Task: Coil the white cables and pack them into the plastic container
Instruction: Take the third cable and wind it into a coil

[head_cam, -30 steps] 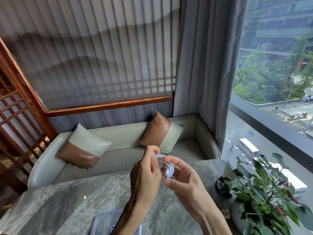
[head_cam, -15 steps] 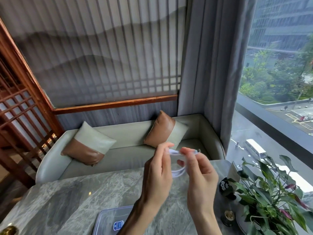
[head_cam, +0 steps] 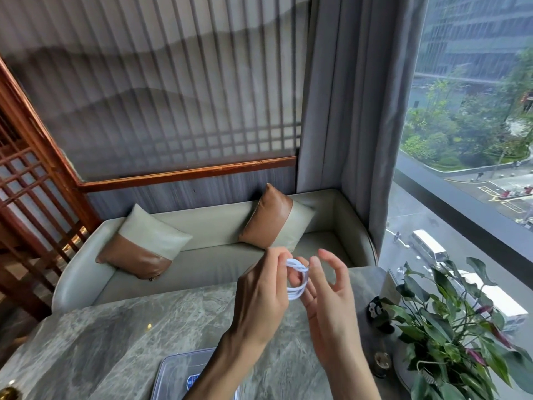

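A white cable (head_cam: 297,280), wound into a small coil of several loops, hangs in the air above the marble table (head_cam: 101,336). My left hand (head_cam: 261,295) pinches the top of the coil between thumb and fingers. My right hand (head_cam: 328,295) is beside it, fingers spread, its index and middle fingers touching the coil's right side. A clear plastic container (head_cam: 178,376) with a blue label lies on the table at the near edge, partly hidden behind my left forearm.
A potted plant (head_cam: 450,327) with a small dark figurine (head_cam: 375,310) stands at the table's right edge by the window. Behind the table is a pale sofa (head_cam: 219,226) with two cushions. A brass knob (head_cam: 8,394) shows at the bottom left.
My right hand has opened its fingers and let go of the cable end it was pulling across. The coil is now tighter and hangs from my left hand.
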